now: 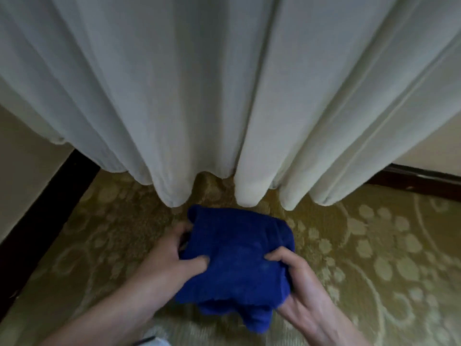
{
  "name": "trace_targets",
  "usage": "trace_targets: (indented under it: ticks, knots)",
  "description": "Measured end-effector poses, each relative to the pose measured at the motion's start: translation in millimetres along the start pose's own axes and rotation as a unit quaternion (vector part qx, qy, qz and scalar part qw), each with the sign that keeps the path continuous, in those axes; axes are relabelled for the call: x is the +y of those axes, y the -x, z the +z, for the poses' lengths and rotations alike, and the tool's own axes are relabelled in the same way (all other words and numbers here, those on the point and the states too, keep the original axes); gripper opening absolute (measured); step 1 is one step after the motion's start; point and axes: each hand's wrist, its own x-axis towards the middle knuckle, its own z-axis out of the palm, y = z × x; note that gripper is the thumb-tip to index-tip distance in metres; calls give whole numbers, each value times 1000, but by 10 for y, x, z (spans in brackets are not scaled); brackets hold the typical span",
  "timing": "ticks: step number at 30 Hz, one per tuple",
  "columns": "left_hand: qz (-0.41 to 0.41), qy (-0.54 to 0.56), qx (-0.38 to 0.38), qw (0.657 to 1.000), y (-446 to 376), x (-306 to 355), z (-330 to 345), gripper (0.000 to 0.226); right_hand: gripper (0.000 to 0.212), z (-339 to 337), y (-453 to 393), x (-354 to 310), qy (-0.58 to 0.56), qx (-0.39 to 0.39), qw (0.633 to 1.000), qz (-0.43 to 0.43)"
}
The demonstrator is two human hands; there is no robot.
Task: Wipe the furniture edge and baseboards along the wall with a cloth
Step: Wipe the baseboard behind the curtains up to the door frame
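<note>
Two hands hold my blue cloth [237, 258]: left hand [172, 255] and right hand [299, 283] pinch it, bunching it up to wipe the dark baseboard [419, 181].

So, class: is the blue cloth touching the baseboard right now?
No, both hands hold the blue cloth above the carpet, away from the dark baseboard.

Pale curtain [224, 96] folds hang to the carpet [374, 258] at twelve o'clock, hiding the wall there. Dark baseboard [42, 208] shows uncovered at nine and at two o'clock, with bare carpet leading to both.
</note>
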Motion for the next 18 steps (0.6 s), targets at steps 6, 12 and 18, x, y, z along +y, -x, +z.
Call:
trace_targets:
  ticks: [6, 12, 18]
  knots:
    - [287, -325, -83, 897, 199, 982, 436, 24, 49, -263, 176, -445, -26, 31, 994, -105]
    - [373, -155, -269, 874, 299, 1856, 1456, 30, 81, -195, 309, -699, 2, 43, 979, -198]
    - [372, -87, -195, 903, -83, 2109, 1844, 39, 43, -356, 378, -887, -68, 92, 968, -222]
